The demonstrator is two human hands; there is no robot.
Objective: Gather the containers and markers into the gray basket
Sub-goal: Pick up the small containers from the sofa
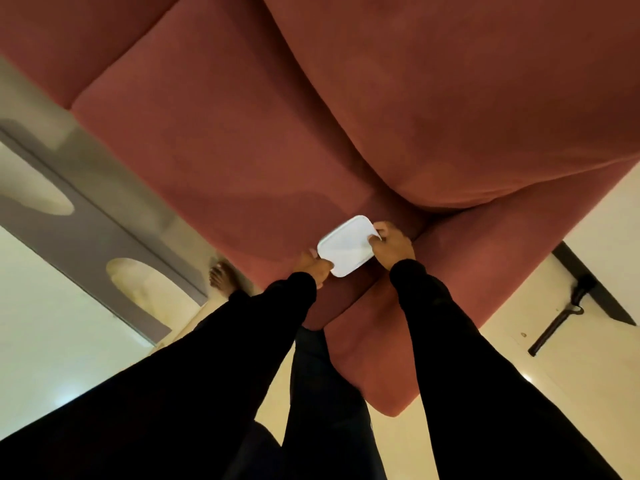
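A white, rounded-square container (346, 247) with a lid is held over the seat of a pink sofa (277, 116), near its front corner. My left hand (313, 266) grips its near-left corner. My right hand (391, 245) pinches its right edge, thumb on the lid. Both arms wear black sleeves. No gray basket and no markers show in this view.
The sofa fills most of the view, with its armrest (450, 306) under my right arm. A grey-and-cream patterned rug (79, 230) lies on the pale floor at the left. My bare foot (221, 277) stands by the sofa's front. A dark long-handled object (568, 317) lies at the right.
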